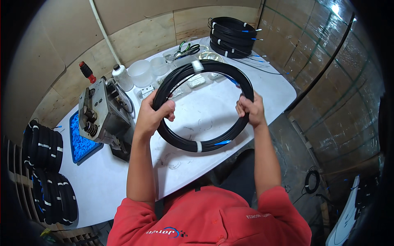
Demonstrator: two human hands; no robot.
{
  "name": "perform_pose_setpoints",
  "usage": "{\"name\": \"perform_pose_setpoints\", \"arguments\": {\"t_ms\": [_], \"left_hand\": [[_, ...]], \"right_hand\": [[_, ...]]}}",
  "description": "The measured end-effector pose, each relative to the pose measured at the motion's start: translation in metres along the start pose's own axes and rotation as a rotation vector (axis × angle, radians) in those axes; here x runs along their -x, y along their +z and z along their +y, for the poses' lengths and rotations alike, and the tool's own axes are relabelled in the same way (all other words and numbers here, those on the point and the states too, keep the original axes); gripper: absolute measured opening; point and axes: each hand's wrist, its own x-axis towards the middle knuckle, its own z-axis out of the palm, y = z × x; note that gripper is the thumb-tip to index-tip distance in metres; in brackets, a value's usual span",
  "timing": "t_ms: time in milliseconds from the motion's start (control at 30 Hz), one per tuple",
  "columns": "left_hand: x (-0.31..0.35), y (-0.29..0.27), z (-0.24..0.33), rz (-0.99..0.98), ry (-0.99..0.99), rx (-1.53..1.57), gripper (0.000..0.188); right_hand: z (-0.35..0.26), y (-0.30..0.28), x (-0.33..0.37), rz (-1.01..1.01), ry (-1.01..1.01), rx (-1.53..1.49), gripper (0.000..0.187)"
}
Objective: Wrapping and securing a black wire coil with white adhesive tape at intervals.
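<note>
Both my hands grip a large coil of black cable [221, 67], held up over the white table. My left hand [156, 112] is wrapped round the coil's left side, thumb on the inner edge. On the right side, my right hand [251, 108] closes round it, fingers curled inside the ring. White tape binds the coil at top and bottom. A blue connector piece [232, 80] shows near the upper right, and another blue piece [223, 142] lies along the bottom.
A metal press [102, 106] stands left beside a tray of blue pieces [84, 141]. Clear tubs [140, 73], a white bottle [121, 77] and scissors [189, 51] line the table's back. Stacked cable coils stand at far right [232, 37] and at left [53, 197]. Another coil [312, 181] is near the floor.
</note>
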Motion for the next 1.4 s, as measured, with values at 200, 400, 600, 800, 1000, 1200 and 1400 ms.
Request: {"name": "perform_pose_setpoints", "arguments": {"t_ms": [200, 400, 600, 800, 1000, 1200, 1400], "left_hand": [[-0.003, 0.010, -0.033, 0.142, -0.098, 0.324, 0.022], [-0.005, 0.005, -0.077, 0.356, -0.168, 0.755, 0.021], [-0.001, 0.000, -0.094, 0.393, -0.217, 0.717, 0.031], [0.001, 0.004, -0.097, 0.370, -0.195, 0.733, 0.024], [0.006, 0.020, -0.079, 0.401, -0.171, 0.564, 0.023], [0.005, 0.027, -0.076, 0.450, -0.156, 0.500, 0.025], [0.007, 0.020, -0.084, 0.413, -0.143, 0.489, 0.026]], "right_hand": [[-0.043, -0.013, -0.037, -0.208, -0.014, -0.107, 0.061], [0.022, 0.016, 0.011, -0.068, 0.116, -0.384, 0.059], [0.042, 0.038, 0.032, 0.097, 0.099, -0.370, 0.050], [0.035, 0.044, 0.028, 0.237, 0.119, -0.238, 0.047], [0.035, 0.053, 0.029, 0.407, 0.162, -0.105, 0.036], [0.045, 0.044, 0.033, 0.331, 0.084, -0.173, 0.037], [0.041, 0.045, 0.034, 0.265, -0.046, -0.193, 0.027]]}}
